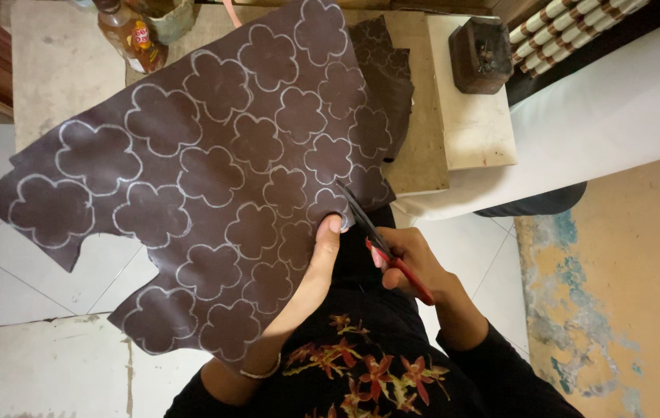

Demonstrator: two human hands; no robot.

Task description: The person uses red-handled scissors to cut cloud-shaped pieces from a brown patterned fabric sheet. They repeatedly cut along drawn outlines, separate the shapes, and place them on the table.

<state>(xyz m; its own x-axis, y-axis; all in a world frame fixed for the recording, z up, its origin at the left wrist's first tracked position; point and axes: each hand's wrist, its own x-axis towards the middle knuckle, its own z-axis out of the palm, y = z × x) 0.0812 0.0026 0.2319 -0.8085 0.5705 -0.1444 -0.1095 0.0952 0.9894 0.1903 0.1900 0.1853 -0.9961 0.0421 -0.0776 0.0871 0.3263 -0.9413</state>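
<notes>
A large dark brown sheet [214, 170] marked with several white-outlined flower shapes is held up in front of me. My left hand [316, 267] grips its lower right edge, thumb on top near one flower outline. My right hand [411, 263] holds red-handled scissors [380, 244], whose dark blades point up-left and touch the sheet's right edge beside my left thumb. A thin bracelet circles my left wrist. I wear a black top with red flowers.
A wooden board [423, 131] and a pale slab [473, 116] lie on a low table, with a dark square box [481, 54] on the slab. A bottle [130, 35] stands at the top left. White floor tiles lie below; worn yellow floor at right.
</notes>
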